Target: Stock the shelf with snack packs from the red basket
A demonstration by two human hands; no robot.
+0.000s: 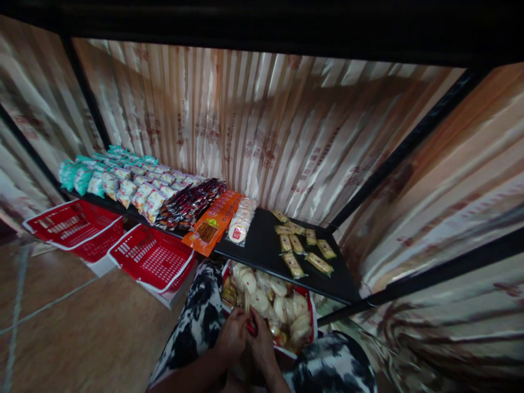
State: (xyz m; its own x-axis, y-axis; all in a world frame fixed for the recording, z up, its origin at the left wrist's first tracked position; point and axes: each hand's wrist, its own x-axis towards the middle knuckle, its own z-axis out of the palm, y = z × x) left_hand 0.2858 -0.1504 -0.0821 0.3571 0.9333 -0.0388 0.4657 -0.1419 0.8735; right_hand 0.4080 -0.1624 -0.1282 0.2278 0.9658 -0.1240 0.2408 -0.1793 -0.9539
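Observation:
My left hand and my right hand are close together at the near side of a red basket between my knees. Both have curled fingers. A small red piece shows between them, too dark to name. Just above my left fingertips, the edge of a pale round wafer stands up; whether it is gripped I cannot tell. Clear-wrapped packs of pale round wafers fill the basket, with some yellow-wrapped pieces at its left side.
On the black shelf lie small yellow packets, a wafer pack, an orange bag, dark packets, white packets and teal packets. Two red baskets stand left. Black posts and a curtain surround the shelf.

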